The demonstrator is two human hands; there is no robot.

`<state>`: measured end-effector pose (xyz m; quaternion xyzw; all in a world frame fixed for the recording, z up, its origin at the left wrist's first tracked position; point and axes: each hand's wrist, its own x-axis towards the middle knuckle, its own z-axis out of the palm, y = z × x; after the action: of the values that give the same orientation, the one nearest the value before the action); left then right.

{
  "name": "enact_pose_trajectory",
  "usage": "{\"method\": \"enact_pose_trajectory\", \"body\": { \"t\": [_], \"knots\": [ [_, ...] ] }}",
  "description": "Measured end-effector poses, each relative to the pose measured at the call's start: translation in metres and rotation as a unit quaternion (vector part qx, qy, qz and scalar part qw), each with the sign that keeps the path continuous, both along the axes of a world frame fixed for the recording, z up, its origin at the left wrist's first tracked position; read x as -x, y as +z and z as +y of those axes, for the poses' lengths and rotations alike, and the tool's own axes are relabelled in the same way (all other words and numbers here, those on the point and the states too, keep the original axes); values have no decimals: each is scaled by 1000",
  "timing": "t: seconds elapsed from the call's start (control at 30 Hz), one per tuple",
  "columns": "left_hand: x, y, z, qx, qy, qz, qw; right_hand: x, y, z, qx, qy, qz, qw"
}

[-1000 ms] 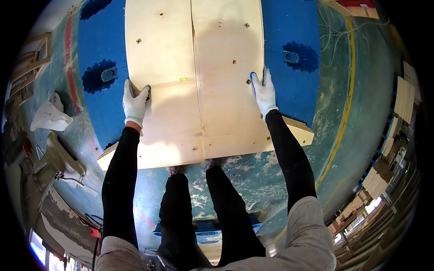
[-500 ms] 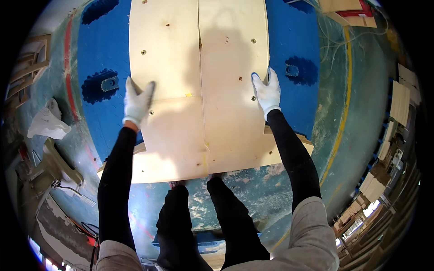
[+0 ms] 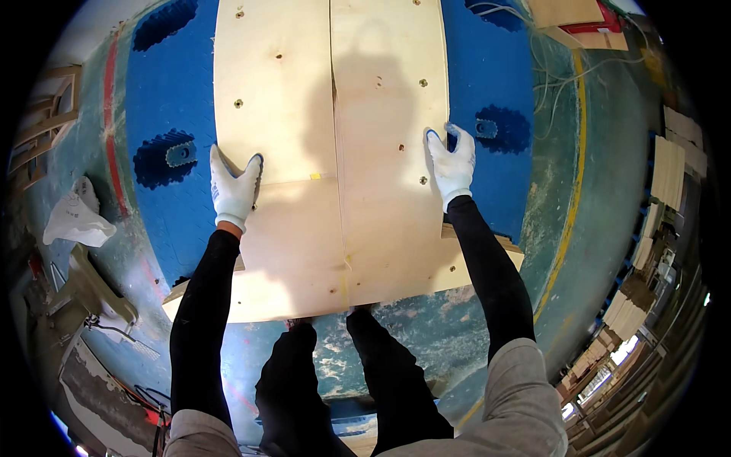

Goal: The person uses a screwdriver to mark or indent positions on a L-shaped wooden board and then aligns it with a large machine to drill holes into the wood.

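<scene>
A pale plywood panel (image 3: 289,129) with a centre seam and several small metal-lined holes lies lengthwise before me on a blue base (image 3: 487,68). My left hand (image 3: 234,186), in a white glove with blue fingertips, grips the panel's left edge. Its thumb rests on the top face and its fingers run along the side. At the right edge my right hand (image 3: 454,164), gloved alike, is closed round the panel, thumb on top and fingers bent at the side. The undersides of both grips are hidden. Across the near end runs a wider wooden crosspiece (image 3: 381,293).
Dark oval pockets (image 3: 181,154) are sunk in the blue base. A white bag (image 3: 78,221) lies on the green floor at left, near a beige chair-like object (image 3: 95,286). Stacked boards (image 3: 670,171) line the right side. A wooden box (image 3: 579,19) and pale cables stand far right.
The whole view has shifted, so the panel and base appear slightly lower. My left hand, blurred before, is now steady at the edge. The right hand sits slightly farther along the panel.
</scene>
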<state>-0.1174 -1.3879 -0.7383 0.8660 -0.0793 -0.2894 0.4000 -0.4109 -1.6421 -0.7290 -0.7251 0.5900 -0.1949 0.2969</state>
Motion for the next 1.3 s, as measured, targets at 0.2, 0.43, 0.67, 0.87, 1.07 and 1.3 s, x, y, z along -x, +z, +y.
{"method": "enact_pose_trajectory", "body": {
  "t": [0.2,0.43,0.67,0.87,1.07,1.3],
  "knots": [
    [32,16,-15,-8,-337,-402,851,-18,9,12,56,15,28,998],
    [141,23,-76,-38,-424,-249,870,-11,4,0,-55,-103,-129,985],
    [148,18,-74,-9,-435,-244,867,16,20,-12,-120,-118,-342,925],
    [153,22,-76,-9,-507,-237,829,15,18,-4,-27,-41,-154,987],
    [99,40,-72,105,-402,-261,871,11,-11,-7,-117,-52,-136,982],
    [-53,-30,6,61,-45,-139,987,-5,-14,-45,-164,24,-172,971]
  ]
}}
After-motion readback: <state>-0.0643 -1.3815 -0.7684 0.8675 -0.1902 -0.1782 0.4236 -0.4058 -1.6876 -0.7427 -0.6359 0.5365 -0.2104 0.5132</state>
